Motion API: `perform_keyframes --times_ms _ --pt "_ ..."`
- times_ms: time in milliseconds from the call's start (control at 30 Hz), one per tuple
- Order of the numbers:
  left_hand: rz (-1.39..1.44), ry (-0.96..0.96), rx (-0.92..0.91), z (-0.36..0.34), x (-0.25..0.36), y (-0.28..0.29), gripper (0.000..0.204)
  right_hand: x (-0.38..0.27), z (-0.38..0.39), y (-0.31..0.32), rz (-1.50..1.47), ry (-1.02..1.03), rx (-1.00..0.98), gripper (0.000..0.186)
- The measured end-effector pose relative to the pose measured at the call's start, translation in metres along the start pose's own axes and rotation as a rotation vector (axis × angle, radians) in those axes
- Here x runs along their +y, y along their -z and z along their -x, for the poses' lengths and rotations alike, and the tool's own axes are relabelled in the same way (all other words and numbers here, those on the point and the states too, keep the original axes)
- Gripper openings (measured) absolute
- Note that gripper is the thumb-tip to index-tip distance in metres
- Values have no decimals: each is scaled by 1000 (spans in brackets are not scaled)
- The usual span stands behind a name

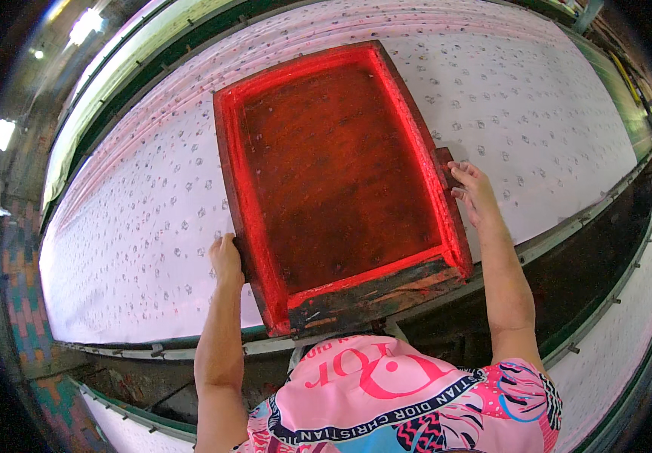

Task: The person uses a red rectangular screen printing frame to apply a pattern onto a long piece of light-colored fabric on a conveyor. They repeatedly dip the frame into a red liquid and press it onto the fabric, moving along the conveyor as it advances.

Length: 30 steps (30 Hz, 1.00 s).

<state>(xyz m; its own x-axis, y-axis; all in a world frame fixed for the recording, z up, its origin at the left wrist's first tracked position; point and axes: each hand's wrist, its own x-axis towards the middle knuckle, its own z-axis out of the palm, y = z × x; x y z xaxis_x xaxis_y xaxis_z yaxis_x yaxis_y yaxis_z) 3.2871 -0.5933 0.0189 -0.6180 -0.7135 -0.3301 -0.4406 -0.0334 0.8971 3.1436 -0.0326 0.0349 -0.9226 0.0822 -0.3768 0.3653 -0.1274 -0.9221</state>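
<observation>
The left hand [226,259] gripped the left rail of the wooden printing frame [333,181], fingers curled over its outer edge at about eight o'clock of the frame. The right hand [474,192] lay on the right rail at about three o'clock, fingers bent round a small dark block that stuck out from the rail; whether it clamped the block or merely pressed on it could not be told. Both forearms ran up from the lower edge, either side of the pink patterned shirt [386,392].

The frame sat on the long white cloth [137,226], its near end reaching over the table's near rail [567,226] towards the body, its far end pointing to about twelve o'clock and slightly tilted to the left. Its mesh was stained a deep red-brown and the inner edges glowed red. Small grey motifs already dotted the cloth in rows to nine o'clock and to two o'clock.

To do this step well, it seemed wise to keep the frame level between both hands, so neither rail dipped and smeared wet colour. The grip looked uneven, one hand lower than the other, so the frame could twist. Setting it square to the table rail would likely keep the rows of motifs aligned.
</observation>
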Motion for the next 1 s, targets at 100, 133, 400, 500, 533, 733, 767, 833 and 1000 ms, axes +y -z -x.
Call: perform_keyframes --times_ms 100,133,400,500,533,733,767,833,1000 --pt "-18 -9 3 -9 -4 -6 27 8 -3 8 190 88 3 29" --pt "-27 -1 11 -4 0 -11 27 13 4 7 371 165 20 34" --pt "-40 32 12 -16 -18 -9 30 29 189 -66 1121 773 -914 61" --pt "-42 11 -9 -14 -21 -8 31 55 210 -76 1302 945 -836 45" --pt "-46 8 -5 -16 -24 -11 32 54 211 -77 1338 945 -794 44" --pt "-396 -349 21 -44 -62 -6 44 48 219 -130 1386 929 -668 38" --pt "-485 -446 23 -45 -63 -8 47 52 216 -138 1452 873 -678 37" --pt "-365 -333 -26 -38 -55 -11 47 54 208 -144 1506 779 -674 34" --pt "-246 -209 9 -30 -36 -10 49 43 215 -151 1514 714 -656 34"
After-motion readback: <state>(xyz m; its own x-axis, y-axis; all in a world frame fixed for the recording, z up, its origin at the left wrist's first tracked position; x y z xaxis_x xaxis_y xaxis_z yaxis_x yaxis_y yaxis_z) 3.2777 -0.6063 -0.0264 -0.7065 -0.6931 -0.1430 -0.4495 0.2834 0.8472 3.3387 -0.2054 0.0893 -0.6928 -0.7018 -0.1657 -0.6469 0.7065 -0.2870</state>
